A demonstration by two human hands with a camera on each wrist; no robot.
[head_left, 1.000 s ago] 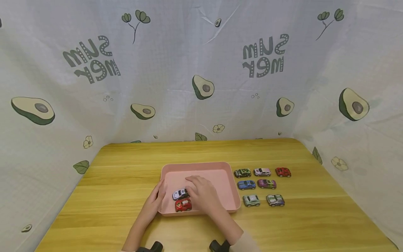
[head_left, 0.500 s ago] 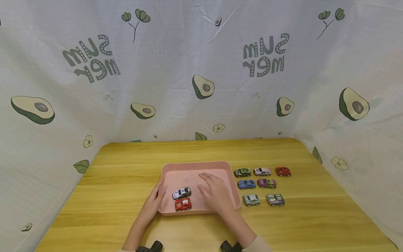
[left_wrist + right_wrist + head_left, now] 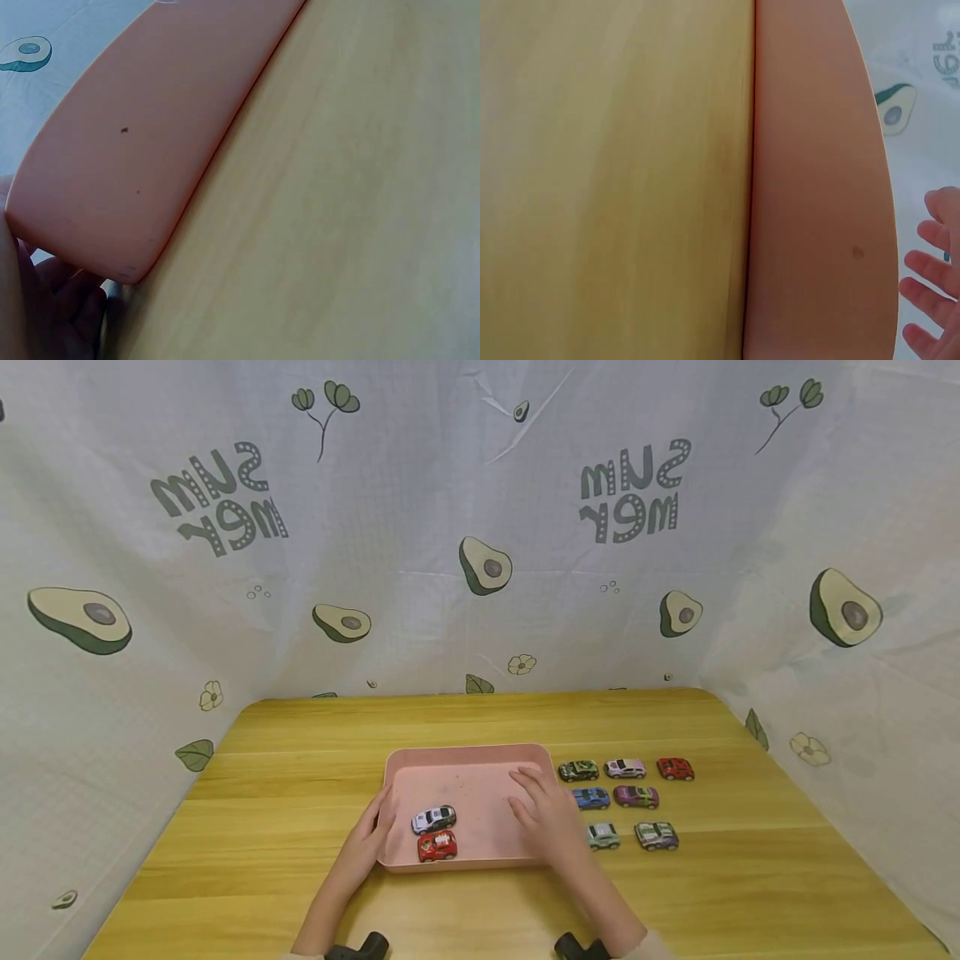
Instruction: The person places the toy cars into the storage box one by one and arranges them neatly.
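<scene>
so the pink tray (image 3: 487, 839) is flat on the tabletop (image 3: 300, 777), pretty much in front of the person, with two toy cars parked in its near left part: a white toy car (image 3: 433, 819) and, just beside it on the near side, a red toy car (image 3: 437, 846). left hand (image 3: 365, 839) has the tray's left wall pinched, thumb at the rim and fingers round the outside. right hand (image 3: 551, 822) is over the tray's right side, fingers loosely spread with nothing in them. can't tell if it touches the rim.

right of the tray there's a loose batch of seven more cars (image 3: 636, 797) in three rows, with the blue and pale green ones partly behind that hand. around it all hangs a whitish cloth (image 3: 405, 485) with avocado prints and mirrored "summer" lettering.
</scene>
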